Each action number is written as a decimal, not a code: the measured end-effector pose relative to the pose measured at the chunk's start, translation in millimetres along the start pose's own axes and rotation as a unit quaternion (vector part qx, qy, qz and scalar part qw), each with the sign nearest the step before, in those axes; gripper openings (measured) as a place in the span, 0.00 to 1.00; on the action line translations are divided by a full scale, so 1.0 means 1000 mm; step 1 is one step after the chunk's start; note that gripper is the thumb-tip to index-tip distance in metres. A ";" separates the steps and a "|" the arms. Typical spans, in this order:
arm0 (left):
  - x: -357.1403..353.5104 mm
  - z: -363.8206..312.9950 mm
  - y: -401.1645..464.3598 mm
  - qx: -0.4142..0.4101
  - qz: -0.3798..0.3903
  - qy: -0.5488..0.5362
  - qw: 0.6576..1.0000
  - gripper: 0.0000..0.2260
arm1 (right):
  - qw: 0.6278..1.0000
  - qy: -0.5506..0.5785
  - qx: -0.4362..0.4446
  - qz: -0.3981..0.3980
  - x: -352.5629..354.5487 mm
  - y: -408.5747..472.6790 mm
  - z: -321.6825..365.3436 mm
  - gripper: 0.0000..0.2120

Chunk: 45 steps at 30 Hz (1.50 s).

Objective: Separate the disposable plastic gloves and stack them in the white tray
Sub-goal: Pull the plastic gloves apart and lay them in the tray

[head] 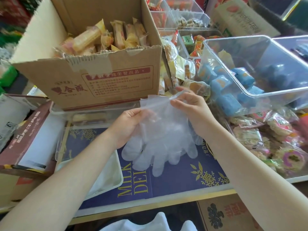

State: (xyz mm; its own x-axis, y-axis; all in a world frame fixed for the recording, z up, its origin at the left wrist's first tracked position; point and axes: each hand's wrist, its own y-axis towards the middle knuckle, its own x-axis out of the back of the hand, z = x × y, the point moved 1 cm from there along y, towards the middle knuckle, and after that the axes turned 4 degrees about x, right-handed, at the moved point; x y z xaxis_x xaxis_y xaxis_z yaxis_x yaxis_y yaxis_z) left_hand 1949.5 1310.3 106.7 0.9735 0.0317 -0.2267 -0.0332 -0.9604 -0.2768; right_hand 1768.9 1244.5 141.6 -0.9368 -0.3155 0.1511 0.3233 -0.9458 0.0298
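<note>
A bunch of clear disposable plastic gloves (160,144) hangs in front of me, cuffs up and fingers down over a dark blue box lid. My left hand (128,125) grips the bunch at its left side below the cuffs. My right hand (188,104) pinches the cuff edge at the top right with thumb and fingertips. The white tray (115,174) lies below my left forearm at the lower left, partly hidden by the arm, with pale plastic inside it.
A large cardboard box (103,77) of wrapped snacks stands just behind my hands. A clear bin (250,77) with blue packets sits at the right, with more wrapped snacks (275,142) below it. An empty clear tray (70,134) lies left of the gloves.
</note>
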 end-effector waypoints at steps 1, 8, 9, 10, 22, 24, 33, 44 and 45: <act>0.000 0.000 0.000 0.001 -0.006 -0.005 1.000 0.10 | 0.999 0.025 -0.008 0.020 0.000 0.000 0.000 0.06; 0.004 -0.003 0.002 0.002 -0.012 0.004 1.000 0.10 | 0.993 -0.090 0.059 -0.037 -0.005 0.001 0.003 0.07; 0.004 -0.003 0.001 0.003 -0.011 0.007 1.000 0.10 | 0.989 -0.116 0.069 -0.053 -0.005 0.000 0.002 0.08; 0.004 -0.003 0.000 0.003 -0.013 0.016 1.000 0.11 | 0.985 -0.140 0.080 -0.066 -0.004 0.000 0.000 0.08; -0.003 0.001 -0.001 -0.026 -0.071 0.163 0.984 0.05 | 0.952 -0.230 0.172 -0.107 -0.010 -0.006 -0.012 0.04; -0.002 0.003 0.000 -0.030 -0.070 0.158 0.985 0.06 | 0.954 -0.223 0.181 -0.093 -0.011 -0.006 -0.011 0.04; 0.011 0.010 -0.016 -0.045 0.033 0.124 0.991 0.13 | 0.991 -0.019 0.073 -0.106 0.010 -0.003 -0.014 0.09; 0.024 0.036 -0.004 -0.013 -0.057 0.191 0.980 0.09 | 0.994 0.043 -0.062 -0.083 0.012 -0.011 -0.068 0.08; 0.026 0.041 -0.002 -0.001 -0.071 0.199 0.977 0.09 | 0.993 0.034 -0.072 -0.084 0.011 -0.012 -0.073 0.08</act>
State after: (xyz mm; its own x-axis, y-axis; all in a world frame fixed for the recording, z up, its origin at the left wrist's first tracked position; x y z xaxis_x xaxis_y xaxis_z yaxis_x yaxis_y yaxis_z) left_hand 1965.1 1324.5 63.0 0.9793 0.0542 0.1951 0.1082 -0.9545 -0.2778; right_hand 1744.5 1246.9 70.7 -0.9844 -0.1522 0.0879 0.1440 -0.9852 -0.0929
